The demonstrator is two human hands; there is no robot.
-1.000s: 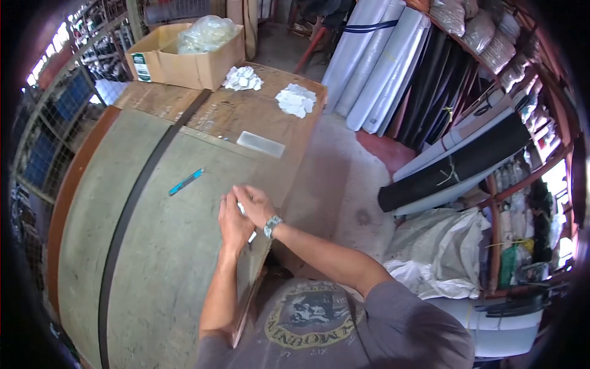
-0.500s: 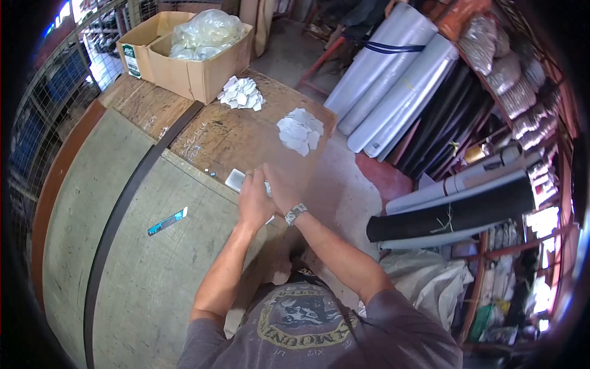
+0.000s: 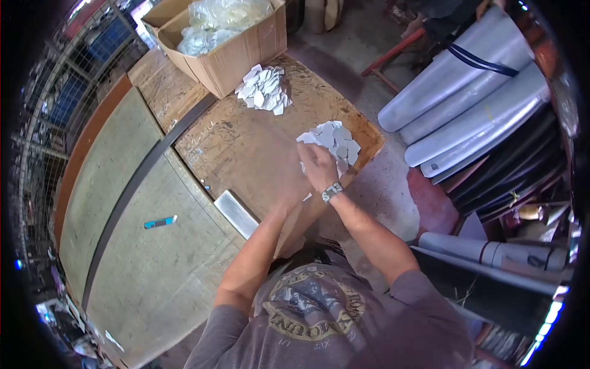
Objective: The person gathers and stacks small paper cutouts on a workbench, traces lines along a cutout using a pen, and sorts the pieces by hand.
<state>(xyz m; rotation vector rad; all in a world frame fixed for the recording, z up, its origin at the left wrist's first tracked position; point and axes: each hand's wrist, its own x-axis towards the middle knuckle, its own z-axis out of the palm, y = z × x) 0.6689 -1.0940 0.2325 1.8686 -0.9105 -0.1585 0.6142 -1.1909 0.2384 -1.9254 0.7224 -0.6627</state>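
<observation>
My right hand [image 3: 319, 166], with a patterned watch on its wrist, is at the near-left side of a pile of flat white pieces [image 3: 344, 142]. Its fingers look curled together, and what lies inside them is hidden. Left of it, my left hand [image 3: 291, 189] is smeared by motion, so its fingers cannot be read. A small white scrap [image 3: 307, 197] shows between the two wrists. Beside my left forearm, a white rectangular block [image 3: 235, 213] lies along the edge of the wooden board [image 3: 246, 147].
Another heap of white pieces [image 3: 264, 89] lies beside a cardboard box [image 3: 236, 55] with clear plastic bags. On the greenish tabletop [image 3: 153, 277] are a blue cutter knife [image 3: 160, 222] and a long dark strip [image 3: 138, 172]. Wrapped rolls [image 3: 461, 80] stand right.
Both hands have left the white block, which now shows uncovered. My right hand has moved to the nearer pile; my left has moved right of the block. The view has shifted.
</observation>
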